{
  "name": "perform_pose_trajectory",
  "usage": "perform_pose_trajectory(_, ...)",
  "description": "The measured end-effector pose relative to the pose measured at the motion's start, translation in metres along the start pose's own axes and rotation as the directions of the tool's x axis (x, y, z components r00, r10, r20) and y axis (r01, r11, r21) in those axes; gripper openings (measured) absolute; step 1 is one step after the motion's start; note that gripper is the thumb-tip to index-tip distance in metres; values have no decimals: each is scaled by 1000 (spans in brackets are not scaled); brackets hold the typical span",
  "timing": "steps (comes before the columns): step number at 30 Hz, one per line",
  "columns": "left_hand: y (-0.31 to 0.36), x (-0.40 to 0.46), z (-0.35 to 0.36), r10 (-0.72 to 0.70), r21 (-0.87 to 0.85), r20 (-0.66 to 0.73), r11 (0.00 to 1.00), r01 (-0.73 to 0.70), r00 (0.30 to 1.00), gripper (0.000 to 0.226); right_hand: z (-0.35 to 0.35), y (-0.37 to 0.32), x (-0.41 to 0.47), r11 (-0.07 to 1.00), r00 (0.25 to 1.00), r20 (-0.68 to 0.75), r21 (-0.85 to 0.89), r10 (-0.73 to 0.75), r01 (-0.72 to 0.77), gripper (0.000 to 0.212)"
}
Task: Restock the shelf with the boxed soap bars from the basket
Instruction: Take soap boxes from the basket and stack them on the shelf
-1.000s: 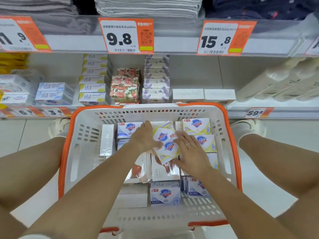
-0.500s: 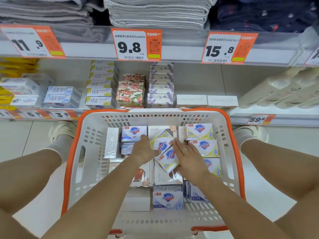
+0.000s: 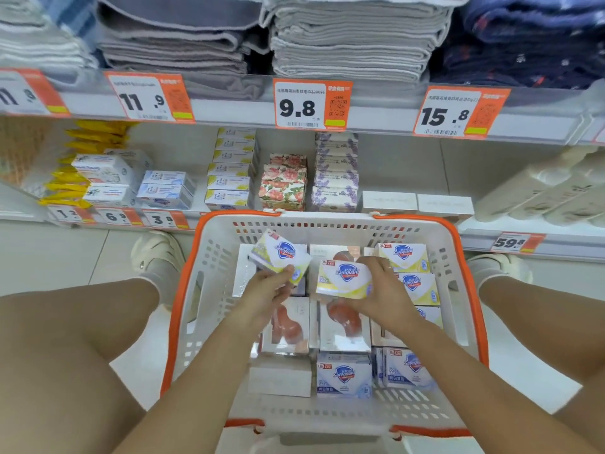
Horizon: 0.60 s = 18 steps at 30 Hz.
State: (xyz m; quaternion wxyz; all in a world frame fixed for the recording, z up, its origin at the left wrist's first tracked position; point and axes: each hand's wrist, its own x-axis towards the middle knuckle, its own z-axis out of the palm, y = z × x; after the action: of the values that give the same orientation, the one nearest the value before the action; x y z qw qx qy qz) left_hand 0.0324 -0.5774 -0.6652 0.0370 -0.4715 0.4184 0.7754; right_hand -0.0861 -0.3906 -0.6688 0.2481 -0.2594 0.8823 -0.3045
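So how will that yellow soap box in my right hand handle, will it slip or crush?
The yellow soap box looks like stiff, flat-sided card, so it should probably keep its shape. Its glossy print could be a bit slippery. The right hand holds it alone, so it's likely light.

Price tag (image 3: pixel 23 93) at upper left — cut by the frame edge; small print on shelf boxes (image 3: pixel 229 183) — unreadable blur.

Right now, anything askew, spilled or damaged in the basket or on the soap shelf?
Nothing stands out. The left hand holds one yellow soap box tilted, the right hand another, both above the basket. The shelf stacks sit squared; no spills or crushed boxes visible.
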Motion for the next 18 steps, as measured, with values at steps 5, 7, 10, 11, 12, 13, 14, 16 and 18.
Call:
perform_pose_trajectory(5, 1, -12, 6, 105, -314, -39, 943, -112, 994, 32, -12, -37, -5, 952, 999, -10, 301, 52, -47, 69)
perform_pose_trajectory(7, 6, -16, 10, 129, -358, -14, 925, -126, 992, 40, -15, -52, -10, 912, 998, 3, 406, 63, -59, 65)
perform_pose_trajectory(10, 16, -24, 16, 156, -430, 3, 892, -140, 988, 37, -17, -69, -16, 851, 999, 4, 523, 54, -49, 58)
perform_pose_trajectory(11, 18, -26, 16, 167, -454, 11, 879, -143, 986, 38, -18, -75, -17, 823, 998, 8, 566, 59, -53, 56)
perform_pose_trajectory(12, 21, -28, 16, 179, -471, 25, 870, -146, 984, 39, -18, -78, -17, 782, 998, 23, 620, 66, -66, 54)
perform_pose_trajectory(13, 22, -30, 14, 194, -480, 40, 864, -151, 980, 39, -18, -80, -17, 723, 996, 46, 685, 81, -91, 53)
perform_pose_trajectory(14, 23, -32, 13, 210, -482, 54, 862, -159, 976, 39, -18, -80, -15, 652, 992, 79, 748, 98, -124, 52)
perform_pose_trajectory(16, 26, -38, 11, 248, -481, 76, 857, -182, 966, 36, -21, -81, -13, 506, 983, 145, 843, 111, -181, 55)
perform_pose_trajectory(18, 30, -43, 9, 286, -459, 77, 860, -221, 955, 34, -24, -83, -11, 419, 975, 200, 881, 95, -222, 58)
